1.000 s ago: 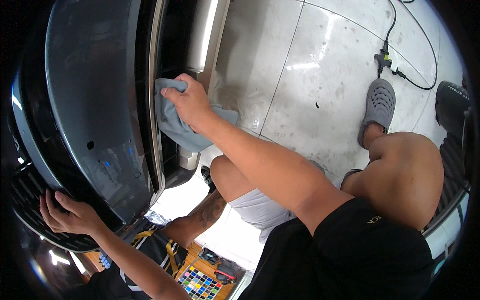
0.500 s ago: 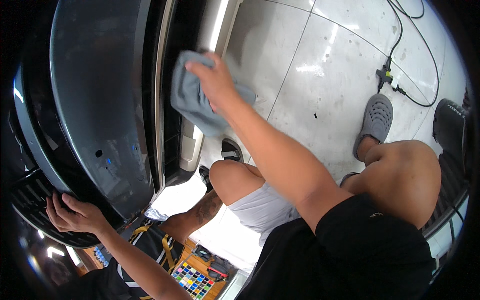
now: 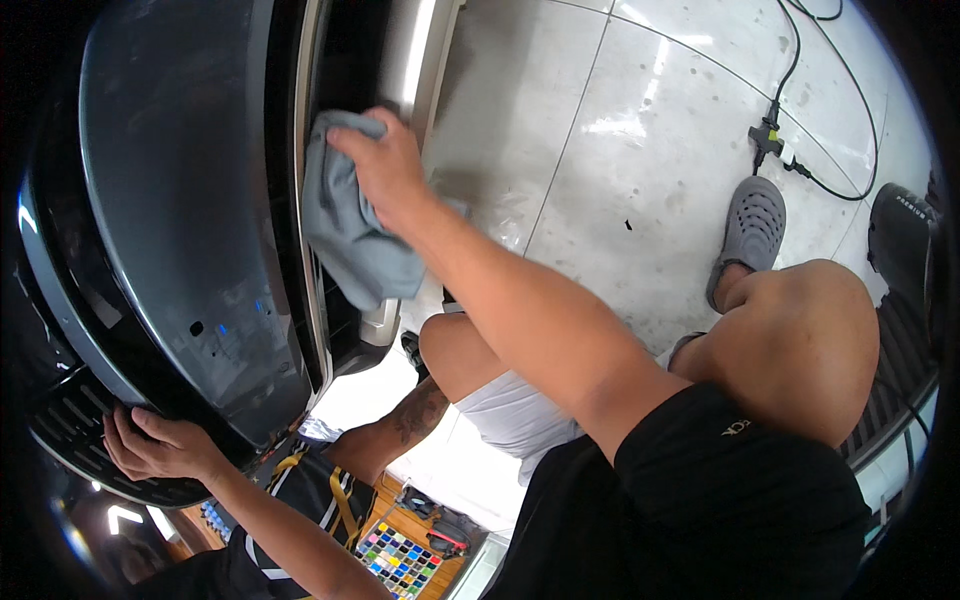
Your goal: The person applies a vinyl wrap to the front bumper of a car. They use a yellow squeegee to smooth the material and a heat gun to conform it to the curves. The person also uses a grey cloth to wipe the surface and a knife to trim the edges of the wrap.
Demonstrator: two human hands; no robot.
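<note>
My right hand (image 3: 385, 170) is closed on a grey cloth (image 3: 350, 235), bunched under its fingers and hanging loosely below. The cloth lies against the black and pale sill-like trim along a car's edge. My left hand (image 3: 160, 448) has its fingers and thumb apart, resting at the lower end of a dark curved panel edge, beside a black slotted part (image 3: 75, 425). Between the hands stands a glossy dark grey car panel (image 3: 185, 180) with a small dark hole and blue marks near its lower end. The fingertips under the cloth are hidden.
Beside my right foot's grey clog (image 3: 752, 235), a black cable with a connector block (image 3: 768, 140) runs over the tiled floor (image 3: 540, 110). Another person's tattooed leg (image 3: 400, 420) is close by at lower left. A multicoloured grid sheet (image 3: 398, 558) sits behind them.
My right hand and the cloth have shifted left and slightly down along the car's trim. My left hand stays at the panel's lower end; the whole view has shifted slightly.
</note>
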